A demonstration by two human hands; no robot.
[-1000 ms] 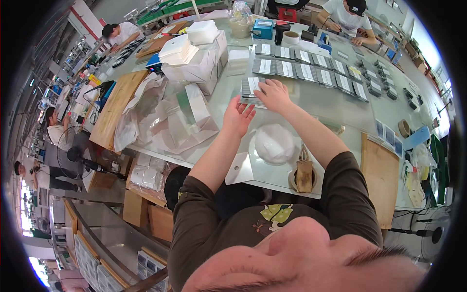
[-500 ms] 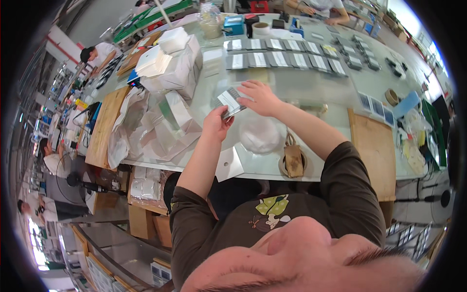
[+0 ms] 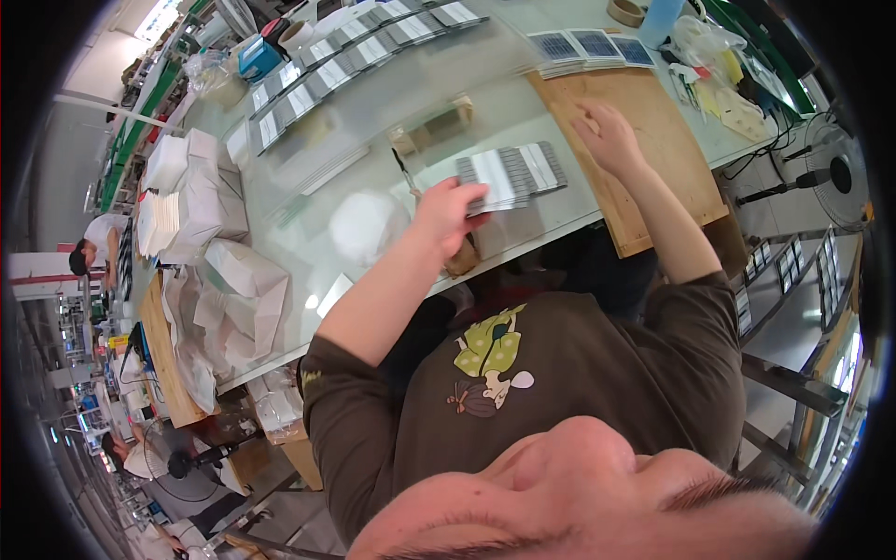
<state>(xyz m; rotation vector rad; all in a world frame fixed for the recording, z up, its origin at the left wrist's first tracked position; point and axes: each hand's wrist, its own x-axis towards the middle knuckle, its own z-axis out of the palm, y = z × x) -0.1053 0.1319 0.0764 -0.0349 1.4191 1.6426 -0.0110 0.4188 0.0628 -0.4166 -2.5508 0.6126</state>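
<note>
My left hand (image 3: pixel 450 217) grips a small flat panel (image 3: pixel 492 179), grey with thin stripes and a white middle, thumb on top at its near left edge. A similar grey and white panel (image 3: pixel 541 166) lies against its right side, on the glass-topped table near the front edge. Over the wooden board (image 3: pixel 597 103) to the right, my right hand (image 3: pixel 611 140) has its fingers apart and holds nothing. Beyond that hand, small dark blue solar panels (image 3: pixel 595 45) lie in short stacks at the board's far end.
Rows of grey and white panels (image 3: pixel 373 49) stretch across the far left. A white round bundle (image 3: pixel 364 227) sits left of my left hand. White stacks and wrapping paper (image 3: pixel 247 280) cover the left side. A tape roll (image 3: pixel 625 11) and plastic bags (image 3: pixel 705 42) stand far right.
The view has turned to the right. My left hand has brought its panel beside another one near the front edge. My right hand has left the panel and moved over the wooden board.
</note>
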